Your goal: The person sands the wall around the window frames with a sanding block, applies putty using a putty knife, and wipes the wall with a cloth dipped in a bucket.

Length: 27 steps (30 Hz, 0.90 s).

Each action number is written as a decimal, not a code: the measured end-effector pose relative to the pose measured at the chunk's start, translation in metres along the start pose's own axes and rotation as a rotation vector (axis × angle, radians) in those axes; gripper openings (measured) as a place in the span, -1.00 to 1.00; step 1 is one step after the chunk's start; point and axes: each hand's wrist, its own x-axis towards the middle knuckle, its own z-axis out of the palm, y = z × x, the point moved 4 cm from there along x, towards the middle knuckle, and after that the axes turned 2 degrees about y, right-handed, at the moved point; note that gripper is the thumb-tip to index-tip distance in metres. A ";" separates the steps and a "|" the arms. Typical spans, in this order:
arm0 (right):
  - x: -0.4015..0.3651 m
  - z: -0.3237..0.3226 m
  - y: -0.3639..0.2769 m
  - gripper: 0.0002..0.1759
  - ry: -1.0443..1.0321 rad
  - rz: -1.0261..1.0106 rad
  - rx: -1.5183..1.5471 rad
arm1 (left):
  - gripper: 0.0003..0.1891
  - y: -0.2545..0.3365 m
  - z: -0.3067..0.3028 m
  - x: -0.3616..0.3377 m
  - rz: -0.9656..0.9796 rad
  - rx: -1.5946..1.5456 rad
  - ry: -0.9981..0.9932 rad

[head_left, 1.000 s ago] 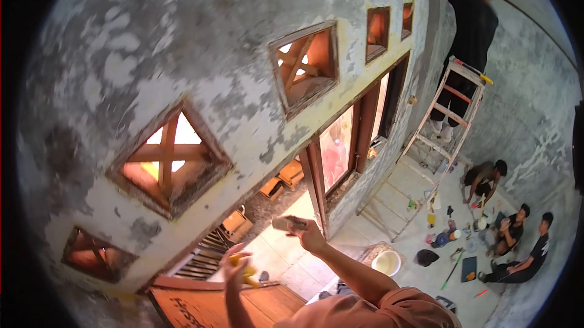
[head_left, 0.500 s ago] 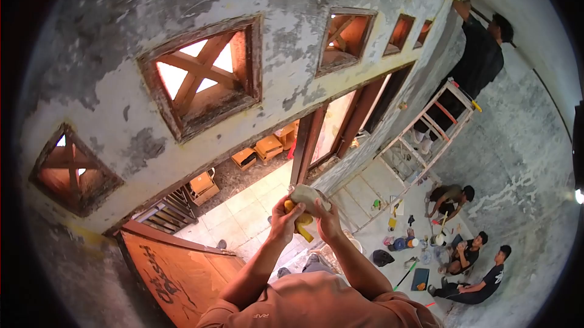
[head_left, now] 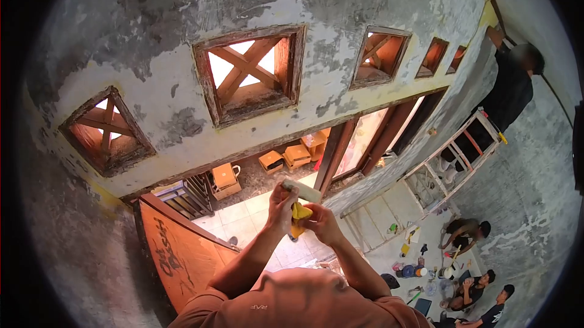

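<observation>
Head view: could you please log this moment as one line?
left hand: pale cylindrical roll; right hand: yellow handle-like piece; both grips shut

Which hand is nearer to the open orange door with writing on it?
Left. The left hand grips the yellow-handled roller on the side toward the door; the right hand grips it on the other side, farther from the door.

Matt pale roller point(head_left: 302, 192); rough flaking plaster wall point(head_left: 182, 0)

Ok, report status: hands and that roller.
Left hand and right hand both shut on paint roller, yellow handle between them. Held below the cross-braced vent, off the wall. Nothing seen in the way.
</observation>
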 end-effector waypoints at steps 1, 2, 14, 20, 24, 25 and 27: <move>-0.004 -0.008 0.005 -0.58 -0.002 0.001 -0.100 | -0.87 -0.002 -0.001 0.000 0.000 0.028 0.015; -0.007 -0.015 0.008 -0.63 -0.004 -0.010 -0.203 | -0.87 0.000 0.000 0.002 0.008 0.056 0.023; -0.060 -0.079 0.044 -0.70 0.595 -0.057 0.154 | -0.80 0.012 -0.110 -0.006 -0.039 0.190 -0.010; -0.038 -0.062 0.069 -0.61 0.477 -0.096 0.329 | -0.56 -0.047 -0.096 -0.031 -0.413 0.458 -0.482; -0.036 -0.037 0.050 -0.61 0.462 -0.205 0.174 | -0.76 -0.026 -0.030 -0.070 -0.343 0.719 -0.327; -0.038 -0.030 0.041 -0.61 0.457 -0.238 0.121 | -0.76 -0.030 -0.040 -0.064 -0.340 0.720 -0.323; -0.040 -0.015 0.023 -0.60 0.441 -0.303 0.015 | -0.78 -0.031 -0.056 -0.058 -0.288 0.673 -0.271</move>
